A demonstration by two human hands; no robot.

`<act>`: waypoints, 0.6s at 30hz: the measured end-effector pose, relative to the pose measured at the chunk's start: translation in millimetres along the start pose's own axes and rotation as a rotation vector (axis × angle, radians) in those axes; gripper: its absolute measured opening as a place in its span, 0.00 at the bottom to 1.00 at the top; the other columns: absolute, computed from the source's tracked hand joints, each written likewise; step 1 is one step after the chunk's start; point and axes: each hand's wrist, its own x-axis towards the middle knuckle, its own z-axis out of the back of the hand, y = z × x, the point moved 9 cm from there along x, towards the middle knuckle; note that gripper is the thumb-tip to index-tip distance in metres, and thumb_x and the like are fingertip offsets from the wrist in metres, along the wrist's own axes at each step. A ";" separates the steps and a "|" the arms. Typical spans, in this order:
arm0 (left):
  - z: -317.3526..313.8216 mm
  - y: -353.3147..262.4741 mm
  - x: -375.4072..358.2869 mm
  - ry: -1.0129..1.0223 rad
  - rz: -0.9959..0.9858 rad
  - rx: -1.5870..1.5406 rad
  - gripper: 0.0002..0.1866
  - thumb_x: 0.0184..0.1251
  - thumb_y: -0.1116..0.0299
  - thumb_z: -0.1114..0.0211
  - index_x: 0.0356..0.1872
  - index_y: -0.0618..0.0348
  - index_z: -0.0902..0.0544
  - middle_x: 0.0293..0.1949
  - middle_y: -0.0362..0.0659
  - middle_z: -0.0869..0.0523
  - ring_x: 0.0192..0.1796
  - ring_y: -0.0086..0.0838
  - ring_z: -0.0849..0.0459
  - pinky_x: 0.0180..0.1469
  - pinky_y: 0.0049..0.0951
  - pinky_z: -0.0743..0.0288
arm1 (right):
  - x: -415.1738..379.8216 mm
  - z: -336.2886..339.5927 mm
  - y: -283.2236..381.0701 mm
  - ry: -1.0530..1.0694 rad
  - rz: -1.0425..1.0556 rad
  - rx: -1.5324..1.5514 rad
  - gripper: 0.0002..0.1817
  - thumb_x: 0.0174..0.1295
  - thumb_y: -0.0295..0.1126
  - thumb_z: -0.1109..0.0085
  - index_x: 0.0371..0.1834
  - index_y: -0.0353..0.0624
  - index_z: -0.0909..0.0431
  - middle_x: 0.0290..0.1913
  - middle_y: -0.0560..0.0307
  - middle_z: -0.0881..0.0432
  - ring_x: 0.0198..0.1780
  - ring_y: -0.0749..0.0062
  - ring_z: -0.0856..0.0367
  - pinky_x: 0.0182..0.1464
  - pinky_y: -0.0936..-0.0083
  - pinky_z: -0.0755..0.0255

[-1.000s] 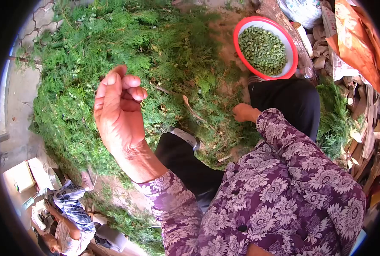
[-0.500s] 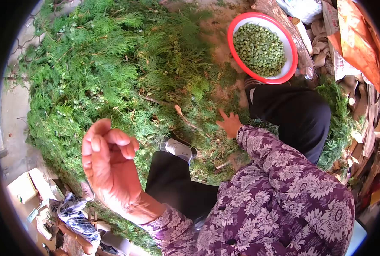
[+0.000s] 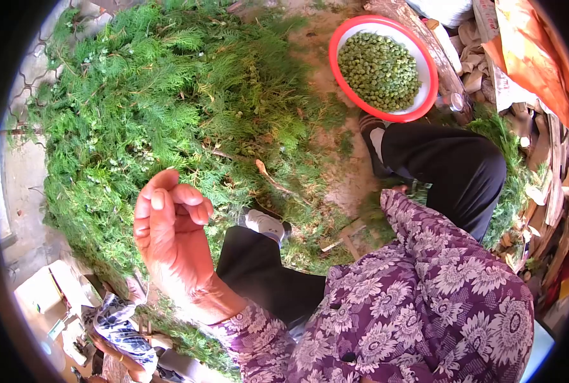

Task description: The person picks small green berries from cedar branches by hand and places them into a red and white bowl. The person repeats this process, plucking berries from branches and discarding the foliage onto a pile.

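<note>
My left hand [image 3: 177, 239] is raised above the left leg, its fingers curled in toward the thumb; whether something small lies between them is hidden. My right hand [image 3: 399, 189] is mostly covered by the floral sleeve, with only a bit of skin showing beside the dark trouser leg and some green sprigs. Cut green branches [image 3: 169, 96] spread across the ground in front of me. A red-rimmed white basin [image 3: 432, 83] holds many small green cones [image 3: 380, 71] beyond my right foot.
Firewood [image 3: 552, 185] and an orange sheet [image 3: 533, 57] are piled along the right edge. A brown twig [image 3: 273, 175] lies on the greenery. At the lower left, another person's arm [image 3: 121, 359] shows near boxes [image 3: 42, 290].
My right hand has drawn back from the branches toward the right leg and is now mostly hidden. My left hand has shifted slightly right. The view has moved a little.
</note>
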 end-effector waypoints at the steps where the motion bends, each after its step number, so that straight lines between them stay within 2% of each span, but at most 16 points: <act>1: -0.7 1.5 0.7 -0.001 0.007 0.002 0.15 0.61 0.66 0.40 0.42 0.68 0.23 0.25 0.48 0.19 0.22 0.25 0.29 0.28 0.24 0.33 | 2.1 -0.3 -5.4 0.003 -0.011 0.030 0.23 0.50 0.39 0.42 0.52 0.49 0.27 0.60 0.44 0.37 0.61 0.46 0.41 0.56 0.48 0.42; 10: -6.4 4.6 3.3 0.017 0.017 -0.010 0.12 0.60 0.68 0.40 0.40 0.66 0.22 0.25 0.46 0.18 0.22 0.24 0.26 0.26 0.22 0.31 | 23.9 28.0 -14.5 -0.134 0.027 0.196 0.23 0.49 0.42 0.43 0.48 0.46 0.25 0.53 0.43 0.31 0.56 0.48 0.35 0.53 0.52 0.39; 18: -3.7 4.1 6.1 0.000 0.002 -0.073 0.10 0.60 0.69 0.40 0.38 0.66 0.22 0.24 0.46 0.18 0.22 0.24 0.25 0.27 0.21 0.30 | 16.4 113.8 39.7 -0.475 0.327 0.247 0.23 0.47 0.44 0.43 0.45 0.43 0.23 0.47 0.43 0.25 0.51 0.49 0.29 0.51 0.55 0.35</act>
